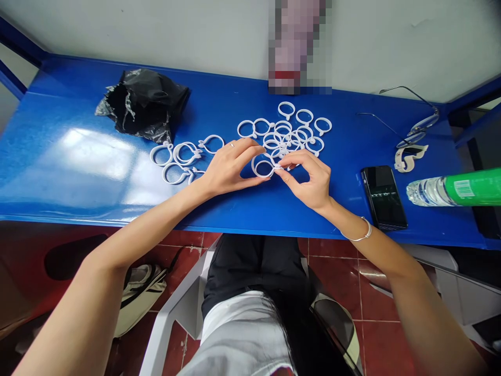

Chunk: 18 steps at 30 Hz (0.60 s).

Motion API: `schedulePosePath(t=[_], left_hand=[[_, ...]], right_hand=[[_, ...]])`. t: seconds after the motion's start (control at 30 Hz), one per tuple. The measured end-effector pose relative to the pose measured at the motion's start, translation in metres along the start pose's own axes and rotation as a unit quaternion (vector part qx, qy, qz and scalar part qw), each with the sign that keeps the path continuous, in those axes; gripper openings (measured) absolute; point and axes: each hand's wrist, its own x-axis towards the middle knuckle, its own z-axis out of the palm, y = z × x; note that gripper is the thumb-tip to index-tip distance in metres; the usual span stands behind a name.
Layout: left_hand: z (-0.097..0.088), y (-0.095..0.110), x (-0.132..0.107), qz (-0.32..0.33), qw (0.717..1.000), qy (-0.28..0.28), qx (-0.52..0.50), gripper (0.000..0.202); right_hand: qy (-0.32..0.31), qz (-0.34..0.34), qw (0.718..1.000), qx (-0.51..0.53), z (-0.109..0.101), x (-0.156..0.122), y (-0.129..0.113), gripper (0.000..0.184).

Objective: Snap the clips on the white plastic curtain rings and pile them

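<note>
While right hand [313, 183] pinches white ring [255, 168], left hand [229, 166] curves around it, part-spread.

Rings [288, 138] pt. behind R hand [310, 180]

On the far right of the blue table [230, 211], thin-framed glasses [425, 123] sit behind a small off-white object [409, 158]. Nearer lies a dark phone [385, 197], with a clear, green-labelled bottle [457, 189] to its right. Below, a light grey chair [168, 318] stands on red floor tiles [336, 287]
</note>
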Motion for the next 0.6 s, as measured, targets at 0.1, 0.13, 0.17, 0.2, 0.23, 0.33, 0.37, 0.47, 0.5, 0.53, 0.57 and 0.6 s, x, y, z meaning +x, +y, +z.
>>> schedulePosePath(t=[0.1, 0.13, 0.17, 0.2, 0.23, 0.33, 0.37, 0.47, 0.5, 0.53, 0.57, 0.6], left_hand=[[0.003, -0.001, 0.000, 0.010, 1.000, -0.003, -0.011, 0.050], [0.004, -0.001, 0.000, 0.012, 1.000, -0.002, -0.014, 0.051], [0.005, -0.001, -0.001, 0.013, 1.000, -0.001, -0.017, 0.052], [0.006, -0.001, -0.001, 0.014, 1.000, 0.000, -0.018, 0.052], [0.007, -0.001, -0.001, 0.015, 1.000, 0.002, -0.018, 0.053], [0.009, 0.000, 0.000, 0.018, 1.000, 0.007, -0.018, 0.056], [0.010, 0.001, 0.000, 0.019, 1.000, 0.007, -0.019, 0.057], [0.012, 0.003, 0.000, 0.017, 1.000, 0.003, -0.019, 0.059], [0.012, 0.004, -0.001, 0.017, 1.000, 0.001, -0.018, 0.060], [0.013, 0.004, -0.001, 0.017, 1.000, -0.001, -0.018, 0.061], [0.013, 0.005, -0.001, 0.018, 1.000, -0.001, -0.017, 0.062], [0.013, 0.005, -0.001, 0.019, 1.000, -0.001, -0.018, 0.063]], right_hand=[[-0.009, 0.001, 1.000, 0.011, 0.000, 0.000, 0.000, 0.006], [-0.011, 0.002, 1.000, 0.014, 0.000, 0.000, 0.000, 0.006], [-0.011, 0.003, 1.000, 0.017, 0.000, 0.000, 0.000, 0.006], [-0.011, 0.002, 1.000, 0.020, 0.000, 0.000, 0.000, 0.006], [-0.010, 0.001, 1.000, 0.024, 0.000, 0.000, 0.000, 0.007], [-0.011, 0.003, 1.000, 0.026, 0.001, 0.000, 0.001, 0.008], [-0.012, 0.005, 1.000, 0.025, 0.001, 0.000, 0.001, 0.008], [-0.016, 0.010, 1.000, 0.018, 0.002, -0.001, 0.001, 0.008], [-0.019, 0.014, 1.000, 0.015, 0.002, -0.001, 0.001, 0.008], [-0.023, 0.017, 0.999, 0.013, 0.002, -0.001, 0.001, 0.008], [-0.027, 0.019, 0.999, 0.013, 0.002, -0.001, 0.000, 0.009], [-0.029, 0.017, 0.999, 0.015, 0.002, -0.001, 0.000, 0.009]])
